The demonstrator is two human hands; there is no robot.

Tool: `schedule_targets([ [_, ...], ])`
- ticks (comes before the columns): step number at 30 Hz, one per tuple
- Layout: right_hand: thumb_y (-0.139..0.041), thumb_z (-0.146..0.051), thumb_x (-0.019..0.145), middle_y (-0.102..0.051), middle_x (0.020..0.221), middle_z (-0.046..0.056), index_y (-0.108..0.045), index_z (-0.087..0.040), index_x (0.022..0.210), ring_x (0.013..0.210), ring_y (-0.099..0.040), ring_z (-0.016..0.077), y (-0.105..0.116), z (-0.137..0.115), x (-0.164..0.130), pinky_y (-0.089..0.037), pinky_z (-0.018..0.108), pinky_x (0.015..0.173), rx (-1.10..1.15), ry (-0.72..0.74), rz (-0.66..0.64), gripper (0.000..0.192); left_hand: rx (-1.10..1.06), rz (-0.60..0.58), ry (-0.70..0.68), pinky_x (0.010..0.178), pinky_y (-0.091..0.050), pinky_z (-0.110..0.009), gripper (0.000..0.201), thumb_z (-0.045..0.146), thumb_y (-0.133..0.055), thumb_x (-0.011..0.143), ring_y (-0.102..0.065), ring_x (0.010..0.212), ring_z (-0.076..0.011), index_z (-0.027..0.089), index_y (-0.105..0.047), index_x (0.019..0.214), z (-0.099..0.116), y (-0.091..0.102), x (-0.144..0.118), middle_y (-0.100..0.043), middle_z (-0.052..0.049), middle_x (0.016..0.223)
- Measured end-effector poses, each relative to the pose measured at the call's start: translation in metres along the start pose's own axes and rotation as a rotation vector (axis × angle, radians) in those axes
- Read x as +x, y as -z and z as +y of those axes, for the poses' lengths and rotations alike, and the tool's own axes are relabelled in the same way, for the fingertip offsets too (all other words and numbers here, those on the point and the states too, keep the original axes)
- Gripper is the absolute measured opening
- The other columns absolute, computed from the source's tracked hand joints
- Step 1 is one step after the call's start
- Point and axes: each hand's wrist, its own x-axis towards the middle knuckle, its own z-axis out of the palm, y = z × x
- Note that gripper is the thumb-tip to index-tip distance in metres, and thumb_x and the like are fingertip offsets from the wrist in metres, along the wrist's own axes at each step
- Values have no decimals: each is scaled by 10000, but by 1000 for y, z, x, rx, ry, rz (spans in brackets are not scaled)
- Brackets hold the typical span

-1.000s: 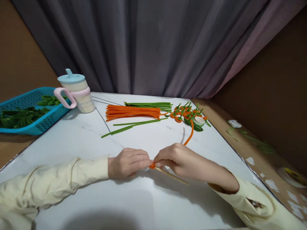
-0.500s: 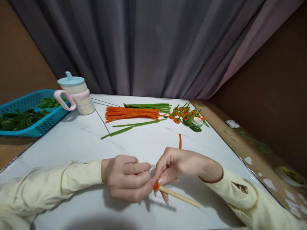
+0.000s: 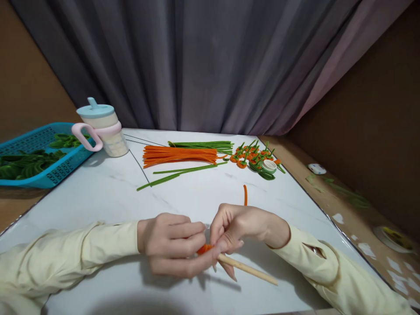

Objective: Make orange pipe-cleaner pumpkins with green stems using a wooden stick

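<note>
Fingers of both hands meet over the near part of the white worktop (image 3: 108,262), closer to its near edge than to the far one. Those of the left hand (image 3: 175,245) curl about a fuzzy orange piece (image 3: 204,249), which shows between them and the right thumb (the left thumb is out of sight). The right hand (image 3: 238,229) pinches a wooden stick (image 3: 251,269) near its left end, just beside the orange piece. From that pinch the stick's long axis slants away under the right fingers, its free end pointing roughly toward the worktop's near right corner. So the orange piece lies to the left of the right fingertips, at the stick's inner end, and the right thumb practically touches it; neither hand is clearly nearer. Whether the piece is wound around the stick or merely beside it, I cannot tell. Beyond the right hand an orange strip (image 3: 245,195) stands up toward the far edge; its lower end is hidden.
</note>
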Motion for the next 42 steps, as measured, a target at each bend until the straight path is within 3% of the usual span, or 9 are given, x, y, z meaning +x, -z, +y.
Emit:
schedule_targets([
  [3,-718,-232,716,-464,435,-63,-665,-72,777,372,-356,46,2,-1,0,-286,181,396,56,65,-19,180,-6,5,91,433,-517,-210,131,109,-570,845,-637,559,-144,156,-689,819,-1,2,-2,-612,4,521],
  [7,-706,-293,756,-513,476,-50,-660,-97,816,386,-376,48,0,-4,-1,-320,186,421,13,198,69,210,-193,43,396,567,-535,-263,277,130,-378,926,-638,674,-173,117,-632,1036,2,1,-6,-645,-76,663],
  [11,-629,-346,835,-571,544,-19,-645,-117,856,432,-433,58,-7,-9,-2,-308,186,434,-183,367,306,230,-330,166,783,583,-492,-231,282,39,-393,885,-592,653,-130,146,-626,1001,5,-1,-2,-633,-56,722],
  [15,-516,-384,907,-617,674,17,-625,-135,916,460,-413,61,-14,-8,0,-314,193,434,-436,448,584,272,-428,190,1221,569,-459,-202,142,122,-504,874,-559,604,-105,147,-643,871,2,-3,3,-602,-8,661],
  [20,-418,-405,942,-583,631,10,-598,-139,751,439,-377,62,-14,0,8,-309,206,438,-671,339,810,373,-492,178,1432,554,-463,-194,152,178,-513,860,-554,574,-102,127,-655,880,-6,-7,0,-580,6,618],
  [24,-379,-337,965,-578,623,-4,-590,-146,740,452,-397,65,-13,3,10,-320,204,474,-808,316,880,363,-470,116,1386,556,-472,-197,177,184,-494,880,-564,576,-106,125,-661,887,-8,-14,-7,-591,-1,628],
  [29,-349,-286,971,-576,609,-20,-536,-159,693,470,-416,73,-13,0,9,-336,204,524,-868,293,912,358,-221,78,1097,590,-492,-203,214,181,-471,913,-588,593,-101,157,-636,1047,-6,-22,-19,-677,-34,796],
  [35,-360,-235,948,-522,544,-30,-485,-172,709,482,-435,98,-14,-4,5,-334,223,543,-998,237,865,277,-12,-16,782,618,-493,-221,245,97,-452,911,-631,682,-131,123,-580,1118,-4,-22,-26,-674,-54,796],
  [42,-349,-61,851,-515,573,-15,-469,-165,732,503,-434,107,-10,-7,0,-317,221,538,-1284,226,775,199,9,-147,718,575,-488,-249,249,86,-407,909,-624,645,-152,93,-570,1097,-5,-20,-25,-676,-77,784],
])
